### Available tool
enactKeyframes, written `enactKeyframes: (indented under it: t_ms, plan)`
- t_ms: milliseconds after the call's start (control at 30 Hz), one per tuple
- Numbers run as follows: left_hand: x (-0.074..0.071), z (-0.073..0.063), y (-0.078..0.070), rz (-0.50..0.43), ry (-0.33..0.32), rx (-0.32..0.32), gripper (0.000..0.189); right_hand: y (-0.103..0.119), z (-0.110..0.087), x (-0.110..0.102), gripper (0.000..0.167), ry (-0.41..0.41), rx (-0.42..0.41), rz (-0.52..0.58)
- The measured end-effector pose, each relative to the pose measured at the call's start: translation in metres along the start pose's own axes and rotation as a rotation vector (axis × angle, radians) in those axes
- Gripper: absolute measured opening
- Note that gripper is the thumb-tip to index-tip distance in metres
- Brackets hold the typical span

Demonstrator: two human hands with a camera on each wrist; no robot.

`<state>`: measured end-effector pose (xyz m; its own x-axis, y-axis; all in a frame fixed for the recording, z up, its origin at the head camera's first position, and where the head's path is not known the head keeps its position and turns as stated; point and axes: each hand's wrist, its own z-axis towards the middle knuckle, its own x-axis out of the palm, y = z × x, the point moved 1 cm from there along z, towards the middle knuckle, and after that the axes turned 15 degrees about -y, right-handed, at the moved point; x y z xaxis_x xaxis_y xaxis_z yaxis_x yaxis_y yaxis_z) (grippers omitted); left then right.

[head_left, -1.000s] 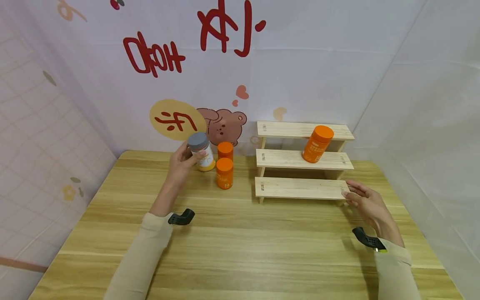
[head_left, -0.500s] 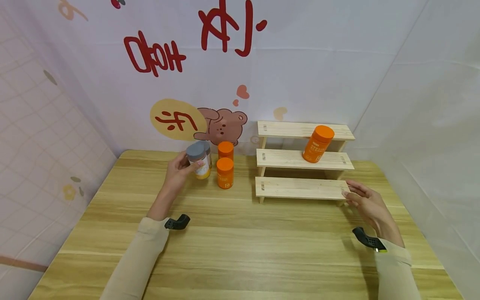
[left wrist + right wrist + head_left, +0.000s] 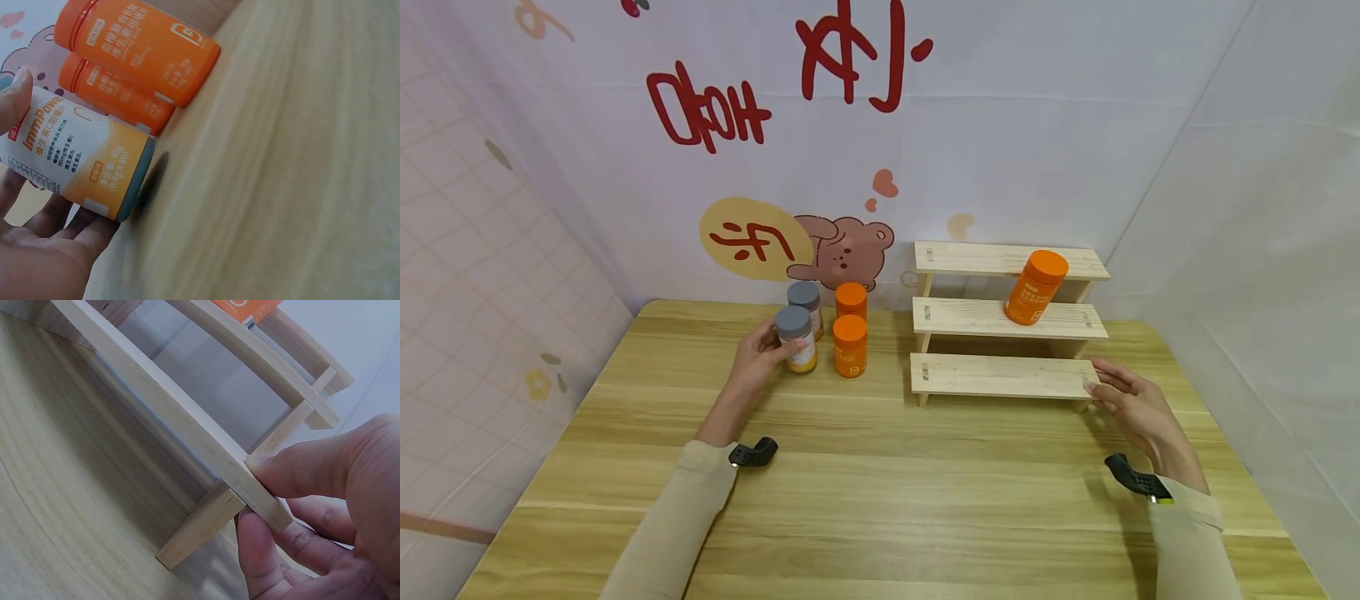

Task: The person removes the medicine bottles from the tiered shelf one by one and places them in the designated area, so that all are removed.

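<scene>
My left hand (image 3: 758, 357) grips a white and yellow vitamin bottle (image 3: 75, 153) with a grey cap, thumb on one side and fingers round the other. Its base is close over the table in the left wrist view. Right behind it stands a second grey-capped bottle (image 3: 806, 298). Two orange bottles, a front one (image 3: 850, 354) and a rear one (image 3: 851, 297), are just to the right. My right hand (image 3: 1138, 410) pinches the right end of the lowest step of a wooden three-step rack (image 3: 992, 377), thumb on top and fingers below.
Another orange bottle (image 3: 1036, 287) stands on the rack's middle step, toward the right. White printed cloth (image 3: 1037, 150) hangs behind the wooden table (image 3: 925, 500) and along its sides.
My left hand has brought the grey-capped bottle down and toward me, uncovering the second grey-capped bottle behind it. The right hand and the rack have stayed still.
</scene>
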<state>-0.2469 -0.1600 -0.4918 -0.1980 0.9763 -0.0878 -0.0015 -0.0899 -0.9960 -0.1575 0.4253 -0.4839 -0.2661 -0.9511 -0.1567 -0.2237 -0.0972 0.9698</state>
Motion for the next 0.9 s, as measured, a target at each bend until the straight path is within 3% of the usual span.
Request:
enactKeyframes:
  t_ms: [467, 667, 900]
  plan:
    - [-0.003, -0.004, 0.007, -0.029, 0.129, -0.001, 0.065, -0.001, 0.0, -0.003, 0.074, 0.007, -0.013, 0.011]
    - [-0.006, -0.004, 0.006, -0.012, 0.142, -0.018, 0.068, 0.0, -0.001, -0.002, 0.075, 0.001, -0.006, 0.01]
    - [-0.017, -0.005, -0.003, 0.031, 0.097, -0.048, 0.069, 0.0, 0.001, -0.001, 0.077, 0.012, -0.007, -0.001]
